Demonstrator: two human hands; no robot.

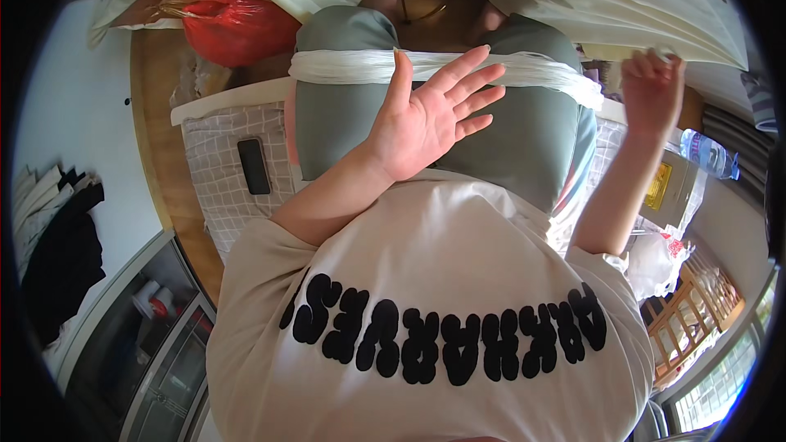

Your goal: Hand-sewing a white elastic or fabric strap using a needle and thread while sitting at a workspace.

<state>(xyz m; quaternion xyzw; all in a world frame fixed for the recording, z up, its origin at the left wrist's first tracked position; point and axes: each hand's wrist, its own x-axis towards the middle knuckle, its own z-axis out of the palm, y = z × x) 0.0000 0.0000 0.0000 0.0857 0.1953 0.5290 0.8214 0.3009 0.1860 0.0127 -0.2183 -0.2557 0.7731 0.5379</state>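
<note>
A white skein (352, 67) spans both knees (340, 119), left to right; spread left hand (434, 115) overlaps it, nearer than curled right hand (653, 94), grip unclear.

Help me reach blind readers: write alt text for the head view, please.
An open left hand, palm to camera, is held over grey-green-clad knees spanned by white strands; the right hand is raised, its fingers curled. A dark phone lies on checked fabric at left.
</note>
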